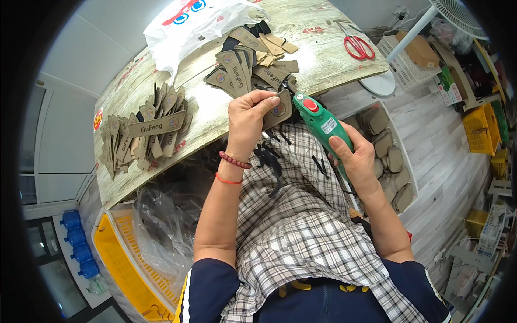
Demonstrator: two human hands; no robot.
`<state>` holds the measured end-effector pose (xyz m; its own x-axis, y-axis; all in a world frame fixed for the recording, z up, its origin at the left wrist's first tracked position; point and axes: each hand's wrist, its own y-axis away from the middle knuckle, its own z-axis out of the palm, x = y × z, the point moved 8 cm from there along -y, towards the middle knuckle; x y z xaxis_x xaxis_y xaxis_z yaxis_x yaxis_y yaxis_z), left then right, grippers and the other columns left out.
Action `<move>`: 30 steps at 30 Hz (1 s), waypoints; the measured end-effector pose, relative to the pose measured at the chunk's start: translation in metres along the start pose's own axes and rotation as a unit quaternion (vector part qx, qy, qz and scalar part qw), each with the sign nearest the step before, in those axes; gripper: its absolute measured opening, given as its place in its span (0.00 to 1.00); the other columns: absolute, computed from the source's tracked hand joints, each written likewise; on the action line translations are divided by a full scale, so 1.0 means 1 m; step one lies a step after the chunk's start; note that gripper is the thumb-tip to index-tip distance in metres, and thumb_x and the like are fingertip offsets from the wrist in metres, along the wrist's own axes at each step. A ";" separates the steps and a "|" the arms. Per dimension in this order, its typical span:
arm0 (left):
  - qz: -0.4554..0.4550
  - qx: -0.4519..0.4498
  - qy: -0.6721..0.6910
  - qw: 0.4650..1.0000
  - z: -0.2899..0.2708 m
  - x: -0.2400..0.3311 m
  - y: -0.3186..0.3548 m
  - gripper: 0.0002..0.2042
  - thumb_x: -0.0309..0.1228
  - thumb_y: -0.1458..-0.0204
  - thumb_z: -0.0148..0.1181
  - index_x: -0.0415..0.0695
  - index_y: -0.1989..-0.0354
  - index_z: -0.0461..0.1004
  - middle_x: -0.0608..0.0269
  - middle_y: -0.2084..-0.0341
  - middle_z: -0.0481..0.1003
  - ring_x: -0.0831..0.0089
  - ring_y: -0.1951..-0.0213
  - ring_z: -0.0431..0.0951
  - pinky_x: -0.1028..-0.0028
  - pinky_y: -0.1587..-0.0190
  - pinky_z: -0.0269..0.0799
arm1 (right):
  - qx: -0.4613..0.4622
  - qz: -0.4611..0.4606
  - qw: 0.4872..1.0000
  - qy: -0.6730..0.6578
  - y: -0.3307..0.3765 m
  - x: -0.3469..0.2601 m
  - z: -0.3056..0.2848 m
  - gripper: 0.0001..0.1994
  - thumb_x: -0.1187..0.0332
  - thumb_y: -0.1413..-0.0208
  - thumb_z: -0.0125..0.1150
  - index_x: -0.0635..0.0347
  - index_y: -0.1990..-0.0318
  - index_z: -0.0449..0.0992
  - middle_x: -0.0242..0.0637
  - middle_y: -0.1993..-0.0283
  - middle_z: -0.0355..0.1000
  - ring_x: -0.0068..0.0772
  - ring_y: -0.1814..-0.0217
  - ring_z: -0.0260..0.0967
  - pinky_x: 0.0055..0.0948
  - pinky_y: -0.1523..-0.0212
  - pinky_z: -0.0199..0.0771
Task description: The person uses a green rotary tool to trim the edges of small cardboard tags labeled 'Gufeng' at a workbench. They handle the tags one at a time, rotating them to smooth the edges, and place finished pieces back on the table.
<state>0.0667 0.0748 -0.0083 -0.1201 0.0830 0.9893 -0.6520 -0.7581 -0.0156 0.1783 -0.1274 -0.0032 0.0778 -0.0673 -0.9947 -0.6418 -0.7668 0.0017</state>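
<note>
My left hand (249, 116) pinches a khaki fabric tab (279, 110) with a round emblem, just off the table's front edge. My right hand (354, 153) is wrapped round green handheld electric scissors (326, 126) with a red button. The tool's dark tip points at the tab's upper edge; whether its blades touch the fabric I cannot tell. Beyond my left hand lies a fanned heap of similar printed tabs (232, 69). A second heap of tabs (156, 127) lies farther left, one strip across its top. Black scraps (266, 156) are scattered on my checked apron (301, 226).
Red-handled scissors (359, 47) lie at the wooden table's (318, 59) far right, a white plastic bag (202, 24) at its back. On the floor stand a crate of khaki pieces (412, 177) at right and a yellow basket (121, 269) at left. A white fan (412, 35) stands behind.
</note>
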 end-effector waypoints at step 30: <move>0.012 0.051 0.138 0.989 -0.018 -0.010 0.001 0.05 0.21 0.46 0.59 0.37 0.62 0.74 0.63 0.68 0.78 0.80 0.68 0.77 0.81 0.62 0.73 | -0.003 0.039 0.999 0.005 0.009 0.008 0.013 0.23 0.55 0.44 0.63 0.65 0.49 0.74 0.27 0.74 0.68 0.13 0.75 0.60 0.18 0.75 0.61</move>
<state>0.0537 0.0847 -0.0212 -0.3436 0.2277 0.9111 -0.5691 -0.8222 -0.0091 0.1634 -0.1269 -0.0127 0.0363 -0.1336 -0.9904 -0.6418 -0.7627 0.0794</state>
